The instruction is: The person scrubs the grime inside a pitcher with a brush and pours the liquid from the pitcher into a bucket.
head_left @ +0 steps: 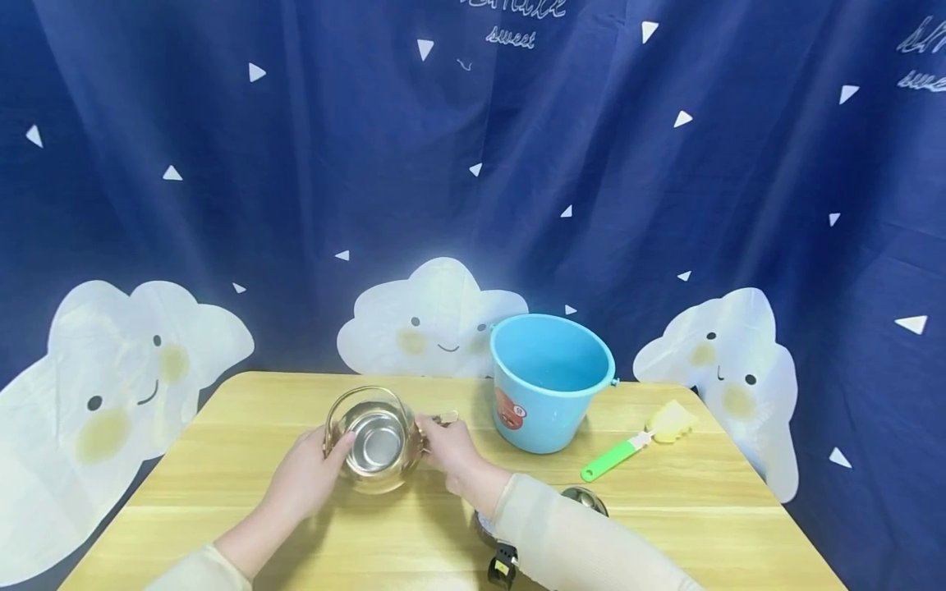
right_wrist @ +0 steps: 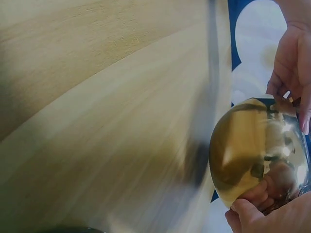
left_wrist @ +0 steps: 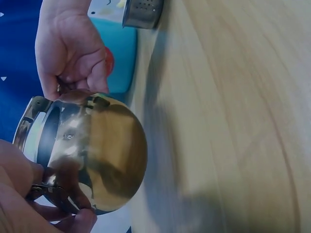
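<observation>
A shiny gold-toned metal teapot (head_left: 378, 451) is held up over the table, its open top tilted toward the head view and its hoop handle (head_left: 369, 389) raised. My left hand (head_left: 306, 476) grips its left side, thumb at the rim and fingers underneath. On the other side my right hand (head_left: 452, 451) holds it at the spout (head_left: 447, 418), which pokes out beyond the fingers. Both wrist views show the rounded gold body, (left_wrist: 114, 150) and fingertips (right_wrist: 245, 213) pressed against it. The inside shows bare metal.
Right of the teapot stands a light blue bucket (head_left: 543, 410). A green-handled brush or scraper with a yellow head (head_left: 617, 457) lies farther right. Near my right sleeve is a shiny domed metal piece (head_left: 585, 498). A perforated metal strainer (left_wrist: 143, 12) shows in the left wrist view.
</observation>
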`<state>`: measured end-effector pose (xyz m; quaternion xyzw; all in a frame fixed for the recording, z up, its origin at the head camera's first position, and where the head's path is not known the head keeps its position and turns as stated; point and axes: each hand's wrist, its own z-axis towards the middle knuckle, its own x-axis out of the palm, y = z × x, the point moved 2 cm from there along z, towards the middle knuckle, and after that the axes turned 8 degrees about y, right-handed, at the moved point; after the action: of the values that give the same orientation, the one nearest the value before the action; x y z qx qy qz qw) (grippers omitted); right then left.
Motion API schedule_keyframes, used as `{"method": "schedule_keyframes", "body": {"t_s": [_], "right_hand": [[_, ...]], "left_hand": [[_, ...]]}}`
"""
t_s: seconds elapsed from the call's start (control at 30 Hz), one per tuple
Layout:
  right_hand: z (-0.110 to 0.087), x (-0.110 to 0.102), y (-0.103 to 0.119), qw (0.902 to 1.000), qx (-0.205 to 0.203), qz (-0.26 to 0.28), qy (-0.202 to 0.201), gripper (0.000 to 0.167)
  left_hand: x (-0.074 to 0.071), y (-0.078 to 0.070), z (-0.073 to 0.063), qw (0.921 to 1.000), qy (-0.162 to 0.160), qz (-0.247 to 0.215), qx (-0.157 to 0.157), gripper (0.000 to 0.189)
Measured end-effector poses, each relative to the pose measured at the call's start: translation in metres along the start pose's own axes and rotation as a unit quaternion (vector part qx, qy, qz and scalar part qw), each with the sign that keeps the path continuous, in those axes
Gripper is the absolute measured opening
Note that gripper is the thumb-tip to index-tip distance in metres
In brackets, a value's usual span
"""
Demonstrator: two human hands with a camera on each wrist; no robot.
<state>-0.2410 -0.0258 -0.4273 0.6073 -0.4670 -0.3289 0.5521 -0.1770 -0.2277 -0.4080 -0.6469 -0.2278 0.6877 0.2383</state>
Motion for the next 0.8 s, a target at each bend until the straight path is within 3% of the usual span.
{"method": "schedule_keyframes", "body": {"t_s": [0.3,0.8], "right_hand": [[0.0,-0.002,-0.002,0.9998,0.008,0.011,0.011,0.023],[0.001,-0.002,-0.003,0.9986,0.034,0.0,0.04,0.027]], "left_hand": [[0.002,0.003,0.006,0.9996,0.025,0.015,-0.001,0.053],[-0.002,0.005,0.012,0.9981,0.057,0.008,-0.02,0.041]]}}
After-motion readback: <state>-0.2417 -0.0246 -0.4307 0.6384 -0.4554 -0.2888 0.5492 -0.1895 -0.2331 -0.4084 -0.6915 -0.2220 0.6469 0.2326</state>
